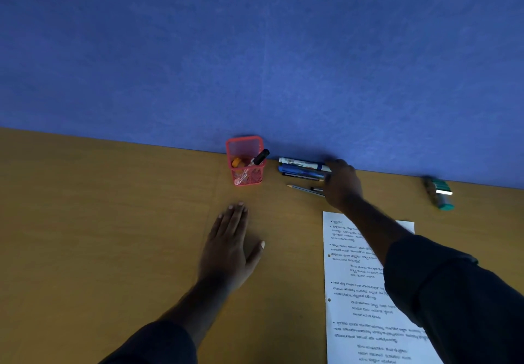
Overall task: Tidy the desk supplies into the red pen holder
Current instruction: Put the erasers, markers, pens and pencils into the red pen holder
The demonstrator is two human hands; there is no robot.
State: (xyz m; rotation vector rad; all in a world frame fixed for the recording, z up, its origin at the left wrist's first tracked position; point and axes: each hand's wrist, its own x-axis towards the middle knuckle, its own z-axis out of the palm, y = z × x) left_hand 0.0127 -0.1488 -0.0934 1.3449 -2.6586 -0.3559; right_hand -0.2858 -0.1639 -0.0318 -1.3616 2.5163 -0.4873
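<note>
The red mesh pen holder (pixel 246 162) stands at the back of the desk against the blue partition, with a black-capped marker (pixel 260 157) and an orange item (pixel 236 162) inside. To its right lies a row of markers (pixel 302 167), white and blue, and in front of them a pencil (pixel 303 189). My right hand (pixel 341 183) reaches over the right ends of the markers, fingers curled on them; whether it grips one is unclear. My left hand (pixel 231 243) rests flat and open on the desk in front of the holder.
A printed paper sheet (pixel 357 287) lies at the right under my right forearm. A green and white object (pixel 439 192), blurred, lies at the far right by the partition. The wooden desk (pixel 99 222) stretches to the left.
</note>
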